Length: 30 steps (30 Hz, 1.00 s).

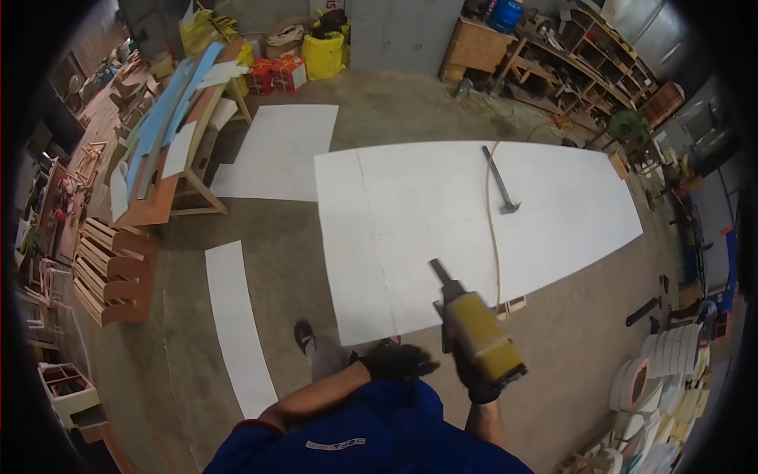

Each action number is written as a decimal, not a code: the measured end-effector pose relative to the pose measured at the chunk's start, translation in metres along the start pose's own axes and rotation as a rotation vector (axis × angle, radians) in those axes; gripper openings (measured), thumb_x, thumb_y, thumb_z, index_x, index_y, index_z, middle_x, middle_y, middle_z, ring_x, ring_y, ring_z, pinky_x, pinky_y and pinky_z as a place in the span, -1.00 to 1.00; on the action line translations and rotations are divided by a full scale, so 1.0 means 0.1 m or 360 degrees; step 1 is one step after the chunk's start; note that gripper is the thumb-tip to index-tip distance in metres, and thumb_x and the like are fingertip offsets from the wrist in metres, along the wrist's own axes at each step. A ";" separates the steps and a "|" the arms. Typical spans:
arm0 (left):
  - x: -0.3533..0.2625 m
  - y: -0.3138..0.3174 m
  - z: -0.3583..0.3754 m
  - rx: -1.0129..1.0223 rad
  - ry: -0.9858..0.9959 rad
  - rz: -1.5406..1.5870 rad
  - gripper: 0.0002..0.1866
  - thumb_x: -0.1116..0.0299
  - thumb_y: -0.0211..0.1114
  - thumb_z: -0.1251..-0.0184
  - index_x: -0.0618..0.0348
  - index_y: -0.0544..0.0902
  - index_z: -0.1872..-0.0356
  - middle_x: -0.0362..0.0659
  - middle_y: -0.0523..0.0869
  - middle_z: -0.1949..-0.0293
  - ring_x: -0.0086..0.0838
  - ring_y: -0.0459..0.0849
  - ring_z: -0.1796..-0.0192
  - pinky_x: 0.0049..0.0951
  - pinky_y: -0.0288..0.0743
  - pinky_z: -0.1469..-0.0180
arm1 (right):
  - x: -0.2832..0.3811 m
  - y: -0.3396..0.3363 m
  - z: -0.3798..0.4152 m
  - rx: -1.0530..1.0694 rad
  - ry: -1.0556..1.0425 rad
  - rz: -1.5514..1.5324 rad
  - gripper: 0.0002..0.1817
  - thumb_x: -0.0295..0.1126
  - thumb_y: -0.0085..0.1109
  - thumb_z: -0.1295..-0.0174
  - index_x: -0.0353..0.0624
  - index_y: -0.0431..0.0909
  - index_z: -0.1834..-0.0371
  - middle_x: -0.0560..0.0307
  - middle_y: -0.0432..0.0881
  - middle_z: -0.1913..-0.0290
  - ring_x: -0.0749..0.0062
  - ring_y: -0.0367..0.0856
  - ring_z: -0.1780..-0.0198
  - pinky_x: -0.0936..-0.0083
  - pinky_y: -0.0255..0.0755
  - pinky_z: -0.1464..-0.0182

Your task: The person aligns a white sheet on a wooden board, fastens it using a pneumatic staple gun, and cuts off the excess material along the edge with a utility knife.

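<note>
My right hand, in a black glove, grips a yellow-and-black power tool with a long narrow dark nose. The tool is tilted, its nose pointing forward and left over a big white sheet on the floor. Motion blurs its exact kind. My left hand, also gloved in black, is in front of my body near the sheet's front edge; its dark fingers are too smeared to read. On the sheet lie a metal T-shaped square and a thin tan hose that runs toward the tool.
A narrow white strip and another white sheet lie on the floor to the left. Beyond stands a wooden table bearing blue material. Wooden shelving is at the back right, stacked curved parts at the right.
</note>
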State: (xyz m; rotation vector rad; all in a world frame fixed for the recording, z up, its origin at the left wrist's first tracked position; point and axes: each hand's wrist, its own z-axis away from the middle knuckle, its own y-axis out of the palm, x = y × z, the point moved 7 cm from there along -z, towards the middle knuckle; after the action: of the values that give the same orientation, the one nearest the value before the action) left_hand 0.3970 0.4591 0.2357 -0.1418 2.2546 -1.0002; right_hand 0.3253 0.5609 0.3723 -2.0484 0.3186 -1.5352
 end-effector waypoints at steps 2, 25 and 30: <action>0.26 -0.16 0.39 0.0375 -0.0356 -0.0012 -0.67 0.21 0.14 -0.34 0.14 0.53 -0.04 -0.03 0.68 0.17 -0.19 0.69 0.14 -0.24 0.57 0.18 | -0.16 0.12 0.07 -0.0016 -0.0060 0.0323 -0.58 -0.30 0.30 -0.19 -0.08 0.52 -0.12 -0.02 0.60 -0.05 0.16 0.57 -0.11 0.22 0.42 -0.10; 3.30 -3.80 5.30 0.0139 -0.2069 -0.0017 -0.61 0.12 0.18 -0.34 0.15 0.54 -0.05 0.10 0.72 0.20 0.04 0.68 0.08 -0.06 0.56 0.07 | 0.47 3.33 -1.97 -0.0256 0.0532 -0.0054 -0.69 -0.30 0.37 -0.09 -0.21 0.62 0.15 0.02 0.69 0.21 0.26 0.68 0.20 0.41 0.54 0.17; 4.68 -4.06 5.32 -0.0382 -0.2234 0.0705 -0.60 0.41 0.11 -0.20 0.16 0.51 -0.10 -0.04 0.67 -0.02 -0.25 0.67 0.00 -0.24 0.54 0.01 | 0.27 3.86 -3.31 -0.0097 0.0647 0.0438 -0.62 -0.13 0.36 0.02 -0.12 0.65 0.20 -0.12 0.70 0.30 -0.01 0.68 0.20 0.22 0.56 0.18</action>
State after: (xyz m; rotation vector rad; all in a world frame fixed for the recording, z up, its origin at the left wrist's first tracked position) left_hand 0.2931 -0.3190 0.0106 -0.3066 0.9967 -0.1801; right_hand 0.0758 0.1366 0.2427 -1.6376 0.7753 -1.7695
